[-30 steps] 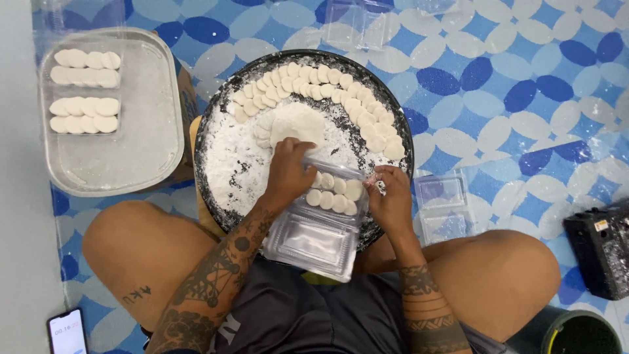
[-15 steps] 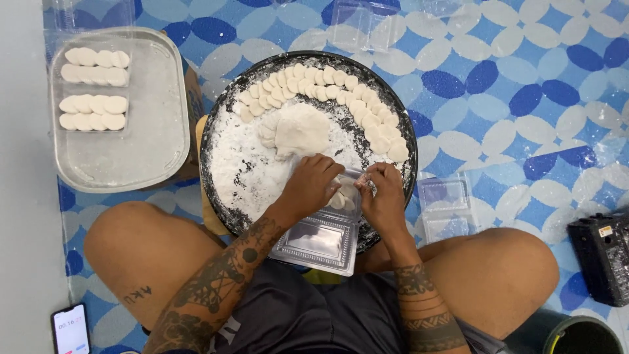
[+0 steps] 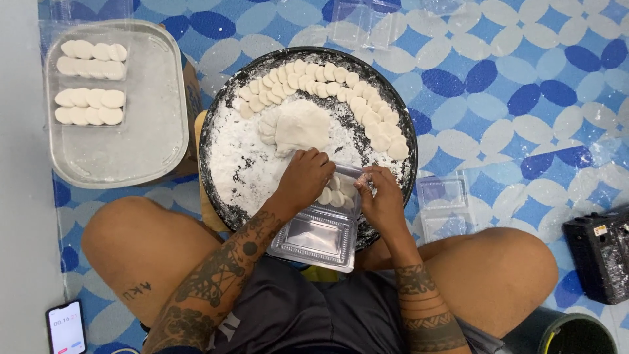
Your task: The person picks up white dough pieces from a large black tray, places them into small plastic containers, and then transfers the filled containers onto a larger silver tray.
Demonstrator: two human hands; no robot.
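A round black tray (image 3: 216, 196) dusted with flour stands between my knees. An arc of white dough rounds (image 3: 327, 82) lines its far rim, and a flat sheet of dough (image 3: 301, 128) lies in the middle. A clear plastic clamshell box (image 3: 318, 236) rests open on the tray's near edge, with a few dough rounds (image 3: 335, 196) in its far half. My left hand (image 3: 303, 178) is curled over those rounds, fingers down in the box. My right hand (image 3: 380, 196) pinches the box's right edge.
A large clear bin (image 3: 160, 147) at left holds two packed boxes of dough rounds (image 3: 88, 85). Empty clear boxes (image 3: 445, 206) lie right of the tray and at the top (image 3: 363, 23). A phone (image 3: 65, 328), black device (image 3: 599, 259) and dark bucket (image 3: 576, 334) surround me.
My left hand has come back from the floured middle of the tray to the box with dough rounds. My right hand stays on the box's edge.
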